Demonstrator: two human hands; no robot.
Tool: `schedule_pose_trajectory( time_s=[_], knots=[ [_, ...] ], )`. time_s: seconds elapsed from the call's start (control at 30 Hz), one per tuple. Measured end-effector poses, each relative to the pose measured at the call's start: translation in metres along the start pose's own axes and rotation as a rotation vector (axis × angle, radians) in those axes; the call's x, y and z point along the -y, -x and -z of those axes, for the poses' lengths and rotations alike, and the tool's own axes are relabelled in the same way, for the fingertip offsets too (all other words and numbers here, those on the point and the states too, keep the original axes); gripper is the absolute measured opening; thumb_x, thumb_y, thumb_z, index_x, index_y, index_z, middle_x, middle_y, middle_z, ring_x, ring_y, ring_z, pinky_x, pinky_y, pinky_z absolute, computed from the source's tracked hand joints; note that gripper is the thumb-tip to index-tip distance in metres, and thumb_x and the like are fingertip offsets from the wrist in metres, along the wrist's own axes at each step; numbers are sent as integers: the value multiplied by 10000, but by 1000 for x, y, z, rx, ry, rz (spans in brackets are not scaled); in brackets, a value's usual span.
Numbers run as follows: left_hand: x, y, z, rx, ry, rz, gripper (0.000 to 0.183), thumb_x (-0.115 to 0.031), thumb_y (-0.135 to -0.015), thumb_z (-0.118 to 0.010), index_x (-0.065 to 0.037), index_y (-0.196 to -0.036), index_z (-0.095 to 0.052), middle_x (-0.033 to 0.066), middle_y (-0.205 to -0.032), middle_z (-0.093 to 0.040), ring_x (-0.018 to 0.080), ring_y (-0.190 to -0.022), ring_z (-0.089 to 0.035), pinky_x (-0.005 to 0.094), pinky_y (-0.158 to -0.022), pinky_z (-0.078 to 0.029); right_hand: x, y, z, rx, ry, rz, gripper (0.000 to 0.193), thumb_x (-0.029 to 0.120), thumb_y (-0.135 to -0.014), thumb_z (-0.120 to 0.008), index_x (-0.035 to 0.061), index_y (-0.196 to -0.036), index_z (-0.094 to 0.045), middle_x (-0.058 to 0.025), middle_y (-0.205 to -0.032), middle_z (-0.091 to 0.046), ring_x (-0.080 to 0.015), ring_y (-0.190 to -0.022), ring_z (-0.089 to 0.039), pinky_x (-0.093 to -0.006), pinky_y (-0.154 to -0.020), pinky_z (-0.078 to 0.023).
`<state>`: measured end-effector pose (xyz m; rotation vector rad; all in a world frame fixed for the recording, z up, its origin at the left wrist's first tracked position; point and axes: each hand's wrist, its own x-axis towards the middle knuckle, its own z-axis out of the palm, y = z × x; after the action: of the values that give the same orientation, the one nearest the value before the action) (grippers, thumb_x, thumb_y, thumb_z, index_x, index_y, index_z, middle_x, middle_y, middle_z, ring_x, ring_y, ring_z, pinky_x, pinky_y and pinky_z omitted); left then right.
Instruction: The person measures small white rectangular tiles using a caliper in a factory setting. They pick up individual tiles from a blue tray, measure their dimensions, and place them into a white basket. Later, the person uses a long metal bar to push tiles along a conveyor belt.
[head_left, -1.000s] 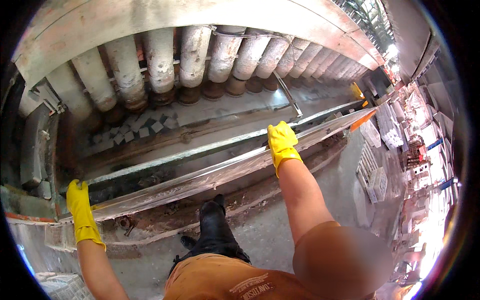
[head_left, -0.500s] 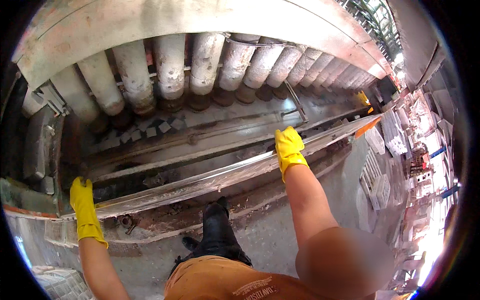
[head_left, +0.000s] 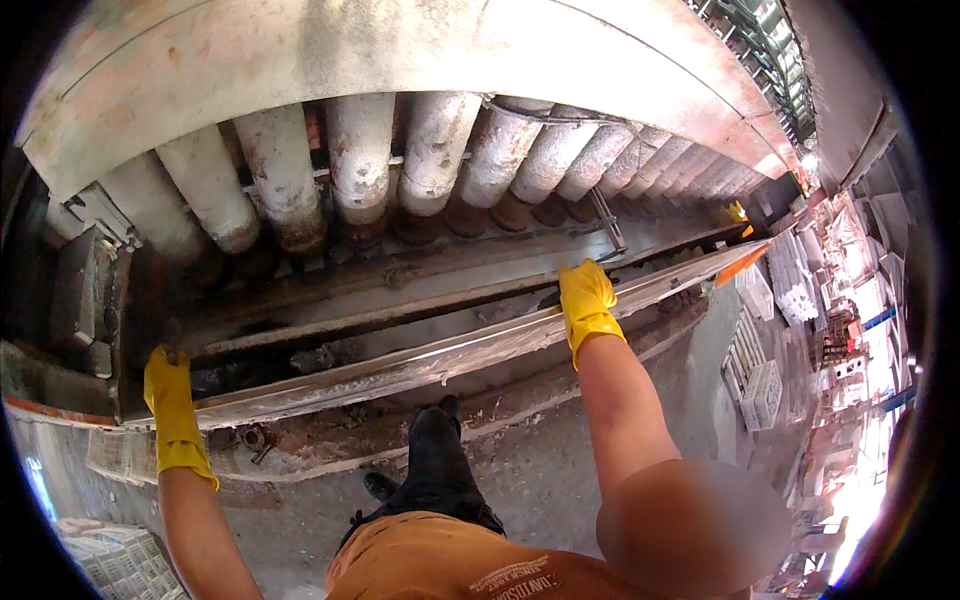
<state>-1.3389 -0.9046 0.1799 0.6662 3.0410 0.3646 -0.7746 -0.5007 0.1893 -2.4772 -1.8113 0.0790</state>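
Note:
A long, dirty metal panel [head_left: 470,358] runs along the front of a machine trough, its upper edge bright and worn. My left hand [head_left: 176,410], in a yellow rubber glove, closes over the panel near its left end; its fingertips are partly lost against the dark trough. Farther right, my right hand [head_left: 588,305], gloved the same way, has its fingers folded over the panel's upper edge. Behind the panel lies the wet trough [head_left: 400,290] with a long ledge and dark debris. Small yellow shapes like another glove [head_left: 736,212] show at the far right end.
A row of thick, whitish rollers [head_left: 360,165] hangs above the trough under a big pale cover [head_left: 420,45]. A metal bracket [head_left: 610,225] sticks out behind my right hand. White plastic crates [head_left: 760,395] stand right; more crates [head_left: 120,560] lie lower left. An orange piece [head_left: 740,264] marks the panel's far end.
My view has shifted slightly, so the rollers and cover sit lower in the picture. Pale square pieces in the trough are no longer visible. Both hands keep their places on the panel.

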Motion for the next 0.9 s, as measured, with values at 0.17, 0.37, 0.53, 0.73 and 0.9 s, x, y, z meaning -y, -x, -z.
schedule_pose_trajectory(
  time_s=[0.17,0.37,0.53,0.73,0.9],
  knots=[
    [-14,-16,1,19,-17,9,471,-384,-925,-707,-74,-1277,-660,141,-1228,-723,335,-1152,-680,445,-969,-528,13,-11,-2,-1,-12,-11,504,503,-915,-629,94,-1199,-703,-168,-1253,-708,-386,-1136,-678,-537,-886,-490],
    [-16,-31,-6,-12,-51,-26,472,-390,-929,-701,-92,-1292,-654,132,-1203,-732,337,-1130,-687,446,-959,-530,29,-12,10,67,-10,-49,572,508,-891,-642,98,-1288,-673,-173,-1323,-674,-393,-1219,-638,-538,-972,-490],
    [-17,-32,-5,32,-24,-17,473,-390,-934,-696,-96,-1301,-651,137,-1224,-724,338,-1150,-677,446,-968,-525,24,-13,4,-11,-41,-13,509,490,-889,-652,87,-1195,-706,-174,-1236,-712,-387,-1160,-664,-558,-892,-502],
    [1,-5,-4,50,1,2,472,-385,-938,-691,-100,-1312,-651,149,-1267,-706,342,-1174,-667,445,-983,-520,-4,2,-6,-233,-154,2,546,430,-886,-684,67,-1289,-626,-235,-1482,-518,-380,-1377,-473,-565,-1062,-442],
    [12,19,-6,31,-17,-26,466,-370,-941,-688,-98,-1317,-653,155,-1287,-696,351,-1188,-660,446,-993,-516,-49,-3,-44,-683,-417,-129,797,386,-873,-700,-15,-1490,-393,-282,-1401,-517,-438,-1307,-486,-488,-1136,-384]
  ],
)
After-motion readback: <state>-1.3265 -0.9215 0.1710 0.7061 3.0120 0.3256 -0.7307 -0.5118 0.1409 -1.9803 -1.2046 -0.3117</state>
